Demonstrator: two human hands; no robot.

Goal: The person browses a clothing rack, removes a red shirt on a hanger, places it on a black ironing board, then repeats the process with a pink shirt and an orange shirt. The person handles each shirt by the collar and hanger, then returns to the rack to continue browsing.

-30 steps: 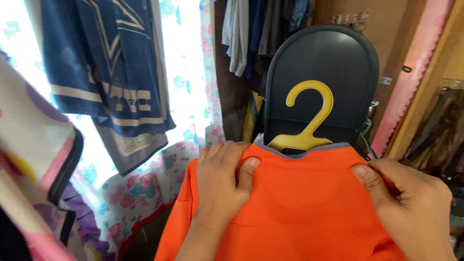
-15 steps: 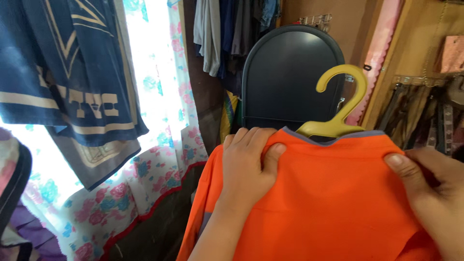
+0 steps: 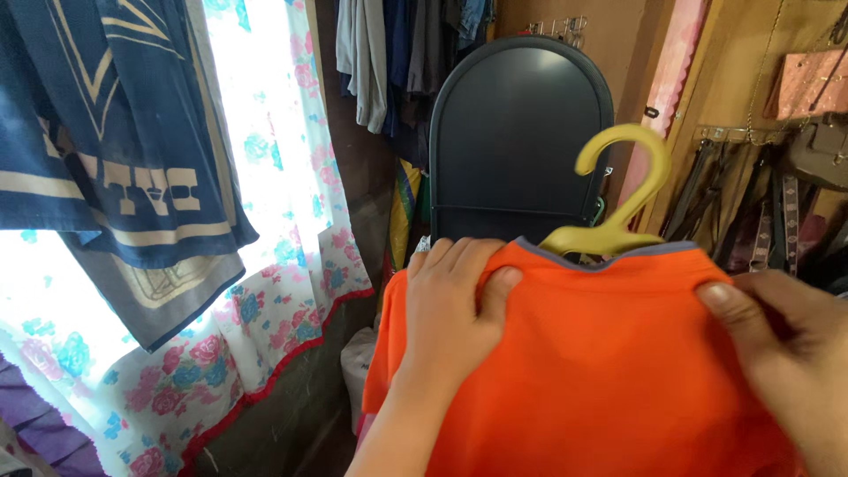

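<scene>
- Head view, looking down at both hands on an orange shirt (image 3: 583, 371) hung on a yellow plastic hanger (image 3: 618, 190).
- Shirt fills the frame from centre to 5 o'clock; grey trim at the collar, hanger hook sticking up at 1 o'clock of the collar.
- Left hand (image 3: 450, 314) at the shirt's left shoulder, 9 o'clock of the collar: fingers over the top edge, thumb pressed on the front, pinching the fabric.
- Right hand (image 3: 791, 340) at the right shoulder, 3 o'clock of the collar: thumb flat on the front, other fingers curled behind, gripping the fabric.
- Hanger hook is free, touching nothing; shoulders of the hanger hidden inside the shirt.
- Dark rounded panel (image 3: 517, 132) standing just behind the shirt at 12 o'clock; looks like a board or chair back, cannot tell which.
- Floral curtain (image 3: 283, 221) with red hem at 9 o'clock, backlit by a window.
- Navy and cream patterned cloth (image 3: 115, 141) hanging in front of the curtain at 10 o'clock.
- Hanging clothes (image 3: 397, 53) in greys and blues at 12 o'clock, above the panel.
- Belts and straps (image 3: 760, 212) hanging on a wooden wall at 2 o'clock, near the right hand.
</scene>
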